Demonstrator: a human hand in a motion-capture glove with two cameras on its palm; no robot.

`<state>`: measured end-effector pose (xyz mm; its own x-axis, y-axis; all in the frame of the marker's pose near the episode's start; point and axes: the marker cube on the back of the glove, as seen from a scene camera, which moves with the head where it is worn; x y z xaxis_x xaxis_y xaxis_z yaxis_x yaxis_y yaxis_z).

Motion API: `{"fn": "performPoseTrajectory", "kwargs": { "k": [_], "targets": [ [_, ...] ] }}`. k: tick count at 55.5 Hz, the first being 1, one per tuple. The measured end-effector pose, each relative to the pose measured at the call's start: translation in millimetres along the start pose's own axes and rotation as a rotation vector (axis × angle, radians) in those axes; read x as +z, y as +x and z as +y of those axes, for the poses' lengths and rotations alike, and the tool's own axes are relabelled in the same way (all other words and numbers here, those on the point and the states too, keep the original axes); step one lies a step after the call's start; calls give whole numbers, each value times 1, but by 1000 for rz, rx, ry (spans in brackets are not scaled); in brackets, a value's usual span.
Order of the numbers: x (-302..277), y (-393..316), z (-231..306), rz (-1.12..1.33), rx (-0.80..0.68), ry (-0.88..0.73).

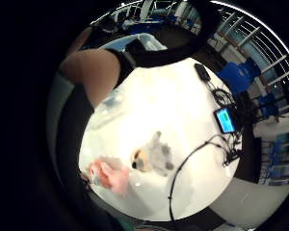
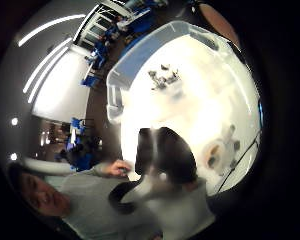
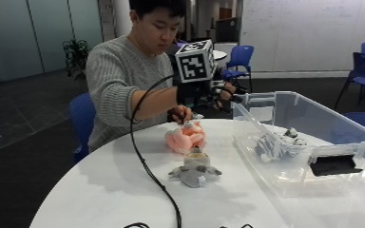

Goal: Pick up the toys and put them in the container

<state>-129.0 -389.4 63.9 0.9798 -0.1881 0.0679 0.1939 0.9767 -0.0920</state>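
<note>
One striped plush (image 3: pixel 277 142) is already in the clear container (image 3: pixel 334 124); pink plush (image 3: pixel 185 137) and grey plush (image 3: pixel 195 173) are left on the table (image 3: pixel 94 199). Right hand (image 3: pixel 224 97) is raised; its grasp cannot be told.

Counter (image 3: pixel 94 190): smooth white surface with a slight sheen. Container (image 3: pixel 334 137): clear glossy plastic with a black plastic latch (image 3: pixel 331 165). Grey toy (image 3: pixel 195 173) and pink toy (image 3: pixel 186 137): soft, matt plush cloth. Striped toy (image 3: pixel 277 142) inside the container: likewise plush. Person's sweater (image 3: pixel 116 71): grey knitted cloth, matt.
</note>
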Motion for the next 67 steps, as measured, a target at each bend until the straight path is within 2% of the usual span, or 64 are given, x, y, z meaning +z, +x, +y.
{"fn": "performPoseTrajectory", "kwargs": {
  "k": [11, 17, 21, 30, 46, 62, 67],
  "targets": [
    [35, -31, 85, -41, -69, -138],
    [56, -61, 149, -29, -126, -127],
    [66, -72, 169, -12, -130, -108],
    [89, -70, 165, 27, -112, -128],
    [157, -63, 151, 163, -90, -362],
    [186, -62, 146, 190, -50, -140],
    [186, -60, 145, 199, -47, -121]
  ]
}}
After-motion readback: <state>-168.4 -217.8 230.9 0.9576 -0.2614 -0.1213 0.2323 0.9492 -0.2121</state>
